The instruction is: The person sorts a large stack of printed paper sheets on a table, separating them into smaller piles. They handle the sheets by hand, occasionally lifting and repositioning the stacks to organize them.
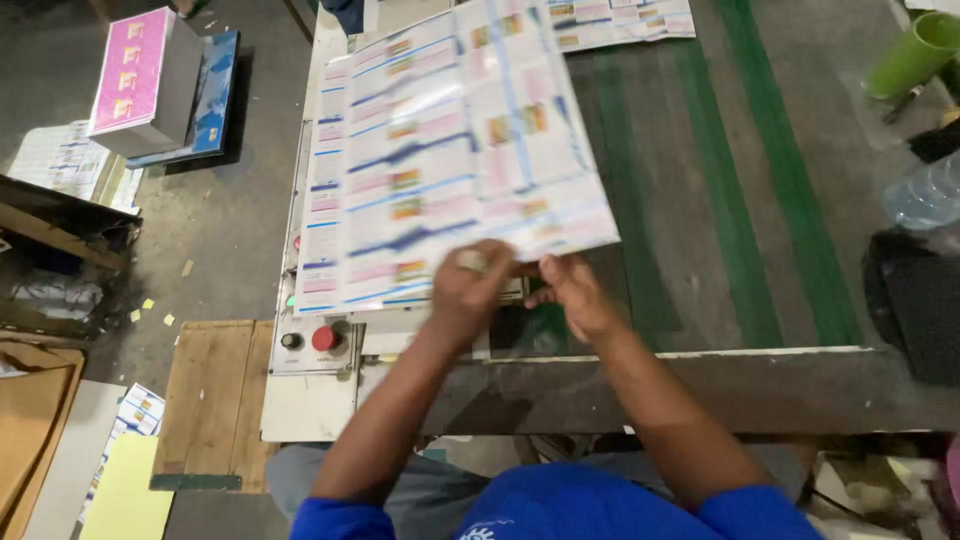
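- Printed sheet (450, 150), large and glossy with rows of blue, pink and yellow panels, is held up over the near part of the work table; its image is blurred.
- Left hand (472, 285) grips the sheet's near edge, fingers curled shut on it, with a ring on one finger.
- Right hand (572, 290) pinches the same edge just beside the left hand, fingers closed on the paper.
- Work table (700, 200) has a dark, worn top with green bands (740, 200) running away from the person and a pale strip along its near edge.
- Another printed sheet (620, 20) lies at the table's far end.
- Control panel (310, 345) at the table's left corner carries a red button (325, 338) and a black knob (291, 341).
- Concrete floor (220, 230) on the left is grey and littered with small yellow scraps.
- Stack of sheets (145, 75) with a pink top stands on that floor, and a wooden pallet (215, 400) lies near the panel.
- Green cup (915, 55) and a clear plastic bottle (925, 195) sit to the right.
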